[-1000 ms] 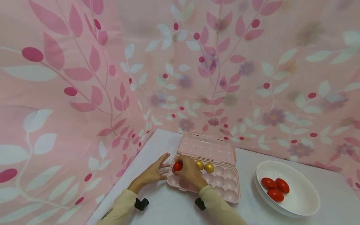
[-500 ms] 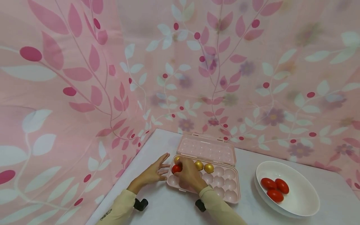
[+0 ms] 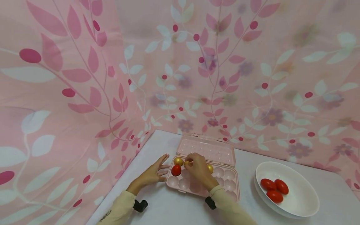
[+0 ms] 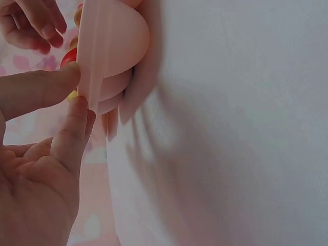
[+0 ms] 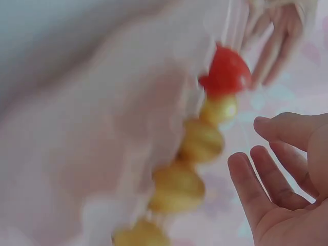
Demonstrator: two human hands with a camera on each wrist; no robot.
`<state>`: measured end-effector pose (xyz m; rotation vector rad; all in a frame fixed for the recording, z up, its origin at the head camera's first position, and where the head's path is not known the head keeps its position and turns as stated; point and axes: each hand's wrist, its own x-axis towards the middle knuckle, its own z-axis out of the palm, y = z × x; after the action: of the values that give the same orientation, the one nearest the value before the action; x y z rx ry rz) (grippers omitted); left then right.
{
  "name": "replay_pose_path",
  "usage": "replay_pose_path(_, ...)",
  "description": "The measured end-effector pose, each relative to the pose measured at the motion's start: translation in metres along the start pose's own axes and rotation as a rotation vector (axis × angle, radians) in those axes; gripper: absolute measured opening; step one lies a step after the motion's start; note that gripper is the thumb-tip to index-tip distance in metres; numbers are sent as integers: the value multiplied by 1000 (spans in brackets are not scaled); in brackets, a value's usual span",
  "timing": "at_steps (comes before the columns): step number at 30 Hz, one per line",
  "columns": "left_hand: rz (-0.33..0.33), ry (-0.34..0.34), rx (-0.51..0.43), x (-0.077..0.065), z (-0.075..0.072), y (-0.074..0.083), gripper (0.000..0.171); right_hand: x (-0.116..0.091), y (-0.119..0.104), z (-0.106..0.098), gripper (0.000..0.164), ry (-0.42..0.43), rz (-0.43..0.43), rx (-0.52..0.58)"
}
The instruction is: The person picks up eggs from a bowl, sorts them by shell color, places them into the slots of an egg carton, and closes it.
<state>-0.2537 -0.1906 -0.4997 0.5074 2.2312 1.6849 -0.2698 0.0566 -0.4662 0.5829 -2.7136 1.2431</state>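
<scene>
Right hand (image 3: pixel 198 168): fingers parted and released, grasping nothing, poised above the row of gold pieces. Left hand (image 3: pixel 150 174): fingers extended and spread, not clenched, tips at the near-left rim of a pale pink plastic tray with round hollows (image 3: pixel 184 184), apparently touching it. One glossy red rounded piece (image 3: pixel 176 170): seated in the tray, left of the right fingers and slightly toward the person, just right of the left fingers; the left hand is the nearer. Its long axis cannot be told; the right wrist view blurs it. Four shiny gold rounded pieces (image 3: pixel 178 161): one beyond the red piece, the others following rightward beneath and past the right fingers. Governing relation, as judged: the red piece sits between the two hands, closely hemmed by the left fingers and the first gold piece. Open room: unfilled hollows toward the person and rightward from the right fingers. Edges: hinged pale pink plastic lid (image 3: pixel 206 150), lying open beyond the right fingers. Glossy white round bowl (image 3: pixel 302 198): well apart, right of the right fingers, on the white-covered desk (image 3: pixel 160 212), containing three glossy red oval pieces (image 3: pixel 274 196), their long axes lying roughly flat.
</scene>
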Motion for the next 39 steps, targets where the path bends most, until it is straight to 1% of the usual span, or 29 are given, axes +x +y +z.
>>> replay_pose_path(3, -11, 2, 10, 0, 0, 0, 108, 1, 7, -19, 14, 62, -31, -19)
replay_pose_path(7, -21, 5, 23, 1, 0, 0, 107, -1, 20, -48, 15, 138, -38, -75)
replay_pose_path(10, -25, 3, 35, 2, -1, -1, 108, -3, 32, -74, 17, 167, -43, -130)
replay_pose_path(14, -30, -1, 52, 2, -1, -2, 108, -7, 49, -114, 19, 209, -71, -221)
replay_pose_path(16, -30, -1, 57, 2, -1, -3, 108, -10, 59, -133, 21, 228, -69, -271)
replay_pose_path(19, -27, -5, 58, 2, -2, -4, 109, -16, 71, -161, 23, 234, -38, -329)
replay_pose_path(21, -22, -6, 54, 2, -2, -5, 108, -21, 77, -178, 25, 214, -10, -365)
replay_pose_path(24, -16, -9, 48, 2, -2, -6, 108, -29, 86, -202, 27, 160, 31, -408)
replay_pose_path(27, -21, -10, 52, 2, -2, -5, 108, -38, 96, -224, 27, 70, 96, -462)
replay_pose_path(30, -8, -15, 50, 1, -3, -3, 107, -47, 108, -244, 29, -26, 192, -502)
replay_pose_path(34, 15, -18, 48, 0, -3, 0, 106, -56, 117, -262, 33, -126, 315, -489)
replay_pose_path(39, 7, -10, 51, -1, -3, 0, 105, -66, 123, -274, 41, -206, 444, -437)
